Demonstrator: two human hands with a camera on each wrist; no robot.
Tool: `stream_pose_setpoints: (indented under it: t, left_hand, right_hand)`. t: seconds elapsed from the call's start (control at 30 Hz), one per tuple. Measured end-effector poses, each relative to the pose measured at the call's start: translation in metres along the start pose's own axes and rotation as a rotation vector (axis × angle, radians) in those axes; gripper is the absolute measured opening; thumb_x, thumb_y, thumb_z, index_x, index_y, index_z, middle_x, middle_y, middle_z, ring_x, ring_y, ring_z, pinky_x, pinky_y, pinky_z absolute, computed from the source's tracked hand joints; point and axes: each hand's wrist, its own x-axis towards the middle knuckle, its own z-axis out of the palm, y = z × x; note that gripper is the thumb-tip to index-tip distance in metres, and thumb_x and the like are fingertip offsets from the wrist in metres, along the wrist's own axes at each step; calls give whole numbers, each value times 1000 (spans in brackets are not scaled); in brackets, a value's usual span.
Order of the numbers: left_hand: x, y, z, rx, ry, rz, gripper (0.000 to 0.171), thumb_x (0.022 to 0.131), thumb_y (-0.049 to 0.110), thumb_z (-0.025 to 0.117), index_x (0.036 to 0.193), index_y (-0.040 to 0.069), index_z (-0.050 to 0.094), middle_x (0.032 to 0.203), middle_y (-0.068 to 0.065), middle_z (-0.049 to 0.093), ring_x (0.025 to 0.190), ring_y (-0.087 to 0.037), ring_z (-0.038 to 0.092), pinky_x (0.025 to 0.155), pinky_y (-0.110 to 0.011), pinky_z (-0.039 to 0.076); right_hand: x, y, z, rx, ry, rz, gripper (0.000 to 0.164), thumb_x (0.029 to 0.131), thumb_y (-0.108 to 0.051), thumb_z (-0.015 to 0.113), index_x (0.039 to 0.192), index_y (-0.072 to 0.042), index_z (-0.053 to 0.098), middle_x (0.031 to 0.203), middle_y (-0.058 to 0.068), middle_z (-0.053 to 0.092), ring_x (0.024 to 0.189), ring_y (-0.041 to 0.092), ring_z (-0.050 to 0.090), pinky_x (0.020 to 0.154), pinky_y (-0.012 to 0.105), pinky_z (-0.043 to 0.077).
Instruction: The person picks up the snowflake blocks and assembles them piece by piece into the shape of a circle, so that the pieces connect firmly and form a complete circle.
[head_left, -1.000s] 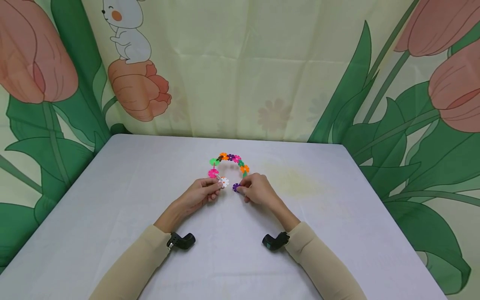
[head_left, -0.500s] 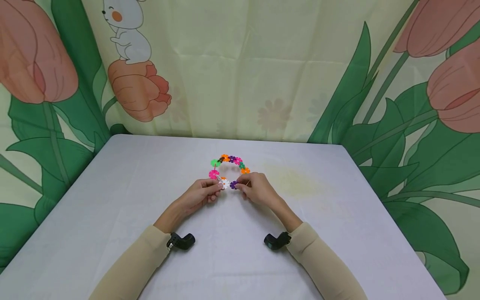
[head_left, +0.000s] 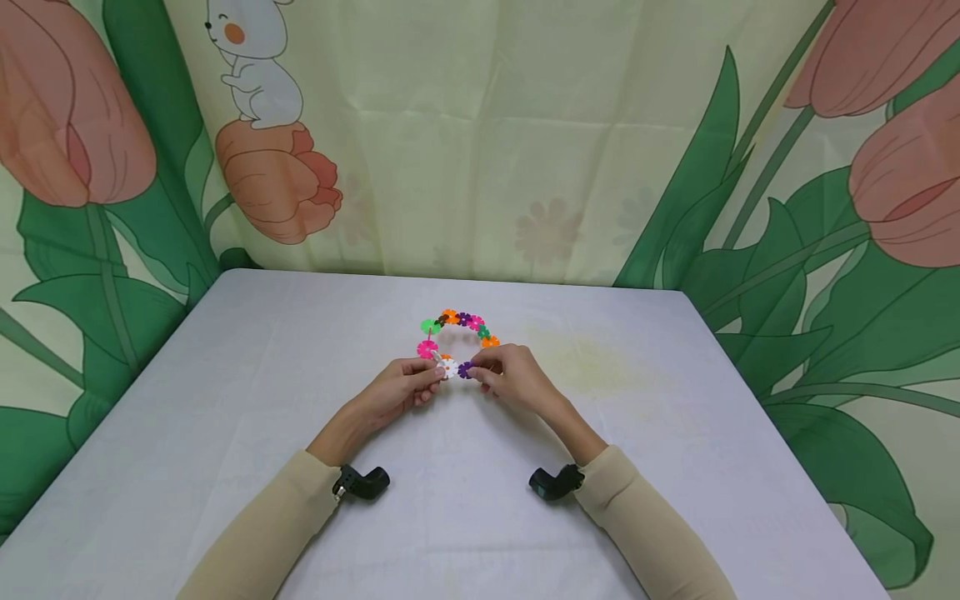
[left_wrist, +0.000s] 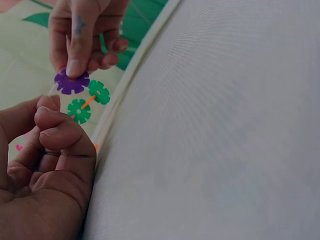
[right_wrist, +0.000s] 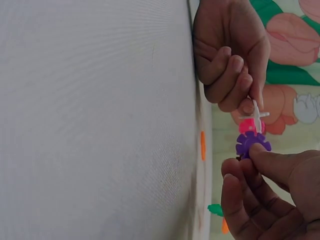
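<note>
A chain of colourful notched plastic discs, snowflake-shaped building pieces, curves in a ring between the two hands. My left hand (head_left: 405,385) pinches a white snowflake disc (head_left: 449,367) at one end of the chain. The right hand (head_left: 513,375) pinches a purple snowflake disc (right_wrist: 253,143), thumb on its face. In the right wrist view the purple disc's edge is right at the white disc (right_wrist: 257,117), which appears edge-on. Behind them, pink (head_left: 427,348), light green (head_left: 431,326) and orange (head_left: 490,342) discs belong to the ring. Green discs (left_wrist: 79,111) show beneath the purple one in the left wrist view.
A white-covered table (head_left: 465,517) lies under both arms. Its far edge meets a curtain (head_left: 465,167) printed with tulips and a white animal. Black wrist cameras (head_left: 555,483) sit at both beige sleeves (head_left: 645,517).
The right hand has brought the purple disc left and slightly up, to the white disc's edge. The far part of the ring has dipped slightly toward me. My left hand has stayed nearly still.
</note>
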Motion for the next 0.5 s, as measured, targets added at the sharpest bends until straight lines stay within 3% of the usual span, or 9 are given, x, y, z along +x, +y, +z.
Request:
stream_pose_setpoints:
  t: [0.23,0.5]
  left_hand:
    - [0,0,0,-2,-4,2,14,109,18,60,100,9,65,80,7,60,71,-5,51,62,-18,43]
    - [0,-1,0,9,-13,11,18,108,18,61,104,1,65,79,7,60,69,-5,50,61,-19,42]
  right_hand:
    - [0,1,-1,-15,-5,-15,13,99,-17,76,106,-8,80,79,8,76,65,14,66,61,23,52]
    - [0,0,-1,6,0,-32,13,97,-16,78,106,-9,81,85,9,79,70,18,73,65,22,55]
